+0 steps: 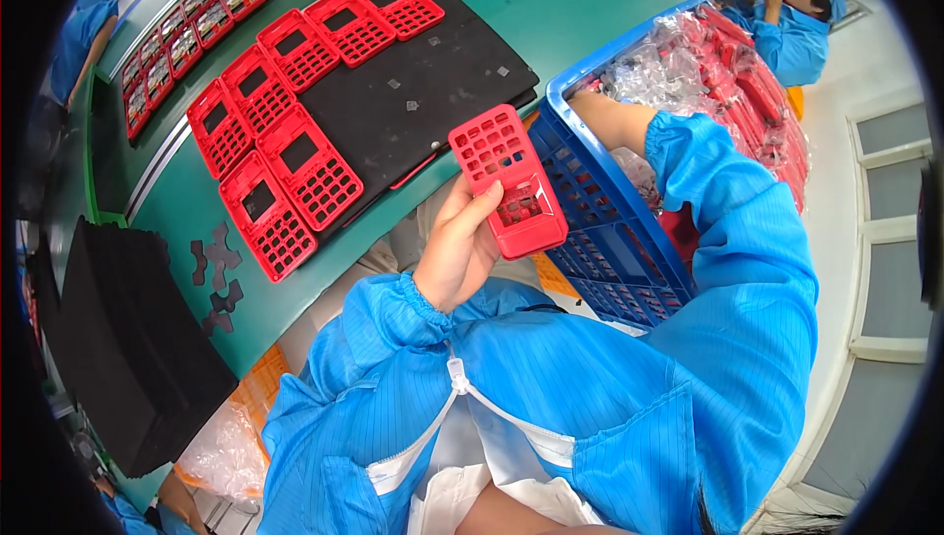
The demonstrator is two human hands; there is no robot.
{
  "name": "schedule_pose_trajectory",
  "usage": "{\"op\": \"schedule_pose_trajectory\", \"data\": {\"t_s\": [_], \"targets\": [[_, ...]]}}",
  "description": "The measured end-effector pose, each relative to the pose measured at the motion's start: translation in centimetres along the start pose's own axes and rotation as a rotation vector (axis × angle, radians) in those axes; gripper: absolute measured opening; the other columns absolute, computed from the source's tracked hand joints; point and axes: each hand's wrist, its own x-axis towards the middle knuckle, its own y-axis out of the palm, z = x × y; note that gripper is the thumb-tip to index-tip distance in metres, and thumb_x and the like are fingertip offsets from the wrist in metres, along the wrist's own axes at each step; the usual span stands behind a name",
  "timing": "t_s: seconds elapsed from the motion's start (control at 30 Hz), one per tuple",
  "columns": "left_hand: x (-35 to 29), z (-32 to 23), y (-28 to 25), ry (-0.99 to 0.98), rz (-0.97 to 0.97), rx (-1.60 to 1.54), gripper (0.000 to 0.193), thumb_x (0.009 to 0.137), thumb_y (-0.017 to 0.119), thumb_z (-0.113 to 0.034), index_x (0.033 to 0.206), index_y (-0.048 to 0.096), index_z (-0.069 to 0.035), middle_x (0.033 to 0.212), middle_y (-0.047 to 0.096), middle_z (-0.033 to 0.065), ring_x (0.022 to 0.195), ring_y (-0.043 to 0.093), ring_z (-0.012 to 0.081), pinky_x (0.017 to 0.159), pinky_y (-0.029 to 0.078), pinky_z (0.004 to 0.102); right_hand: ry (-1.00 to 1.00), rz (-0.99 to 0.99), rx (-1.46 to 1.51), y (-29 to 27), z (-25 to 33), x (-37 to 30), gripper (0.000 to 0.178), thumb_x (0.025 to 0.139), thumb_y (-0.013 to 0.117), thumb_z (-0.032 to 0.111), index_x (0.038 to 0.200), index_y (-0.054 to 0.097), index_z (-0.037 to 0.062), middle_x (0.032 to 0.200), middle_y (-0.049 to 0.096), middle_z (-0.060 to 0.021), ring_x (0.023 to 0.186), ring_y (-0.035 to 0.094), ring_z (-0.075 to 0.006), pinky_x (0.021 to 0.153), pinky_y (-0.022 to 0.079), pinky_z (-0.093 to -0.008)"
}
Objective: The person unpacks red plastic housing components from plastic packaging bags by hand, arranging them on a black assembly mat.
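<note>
My left hand [457, 248] grips a red calculator casing [518, 179] with its thumb on the front, holding it in front of my body beside the crate. The casing has a grid of key holes and a window, and it is tilted. My right hand [594, 112] reaches over the rim into a blue plastic crate [612, 258]; its fingers are hidden inside. Red parts in clear bags [728, 68] fill the crate. More red casings [295, 48] lie face up in rows on and beside a black mat [447, 78] on the green table.
A stack of black sheets [128, 338] stands at the left, with dark flat cut pieces [224, 252] beside it. Farther back, red casings with parts inside [187, 43] sit on a dark tray. Co-workers appear at top right [795, 38] and far left [79, 38].
</note>
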Motion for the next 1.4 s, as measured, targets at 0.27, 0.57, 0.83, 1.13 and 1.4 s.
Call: {"op": "schedule_pose_trajectory", "data": {"t_s": [0.27, 0.57, 0.83, 1.13, 1.4], "targets": [[-0.9, -1.2, 0.3, 0.065, 0.06, -0.091, 0.041, 0.098, 0.041, -0.022, 0.135, 0.035, -0.006, 0.13, 0.049, 0.0129, 0.117, 0.052, 0.0255, 0.099, 0.043, 0.0429, 0.35, -0.174, 0.514, -9.0, 4.7, -4.0, 0.026, 0.088, 0.05, 0.018, 0.089, 0.064, -0.0035, 0.077, 0.065, -0.0142, 0.073, 0.063, -0.0229, 0.071, 0.049, -0.0368], [-4.3, -6.4, 2.5, 0.446, -0.133, 0.337, 0.042, 0.089, 0.063, -0.011, 0.124, 0.044, 0.0, 0.117, 0.057, 0.0105, 0.106, 0.057, 0.0169, 0.091, 0.047, 0.0312, -0.066, -0.452, 1.229, -13.7, 15.7, 0.1, 0.032, 0.091, 0.059, 0.029, 0.108, 0.061, 0.0016, 0.094, 0.066, -0.0058, 0.085, 0.058, -0.0096, 0.072, 0.048, -0.0272], [-7.0, -10.9, 1.2, 0.51, -0.376, 0.414, 0.028, 0.098, 0.048, -0.025, 0.111, 0.052, -0.001, 0.104, 0.061, 0.0096, 0.092, 0.062, 0.017, 0.079, 0.052, 0.031, -0.085, -0.689, 1.992, -14.0, 14.6, 4.8, 0.022, 0.088, 0.06, 0.024, 0.103, 0.057, 0.0083, 0.077, 0.059, 0.0012, 0.053, 0.053, -0.0063, 0.044, 0.039, -0.0177], [-9.1, -23.7, -7.5, 0.968, -0.583, 0.455, 0.023, 0.097, 0.047, -0.026, 0.102, 0.056, -0.006, 0.101, 0.062, 0.0087, 0.086, 0.064, 0.0172, 0.072, 0.056, 0.0319, -0.17, -0.973, 0.893, -10.5, 12.9, 6.9, 0.035, 0.082, 0.063, 0.002, 0.116, 0.056, 0.0004, 0.093, 0.065, -0.0088, 0.076, 0.063, -0.0143, 0.067, 0.051, -0.0263], [-8.1, -23.3, -11.6, 0.879, -0.678, 0.269, 0.02, 0.096, 0.049, -0.022, 0.103, 0.057, -0.005, 0.1, 0.063, 0.0094, 0.089, 0.065, 0.0207, 0.076, 0.055, 0.0352, -0.396, -0.611, 0.445, -10.9, 13.0, 7.8, 0.05, 0.063, 0.066, 0.001, 0.112, 0.056, 0.0075, 0.133, 0.047, -0.0151, 0.12, 0.049, -0.0338, 0.096, 0.043, -0.0398]]}}
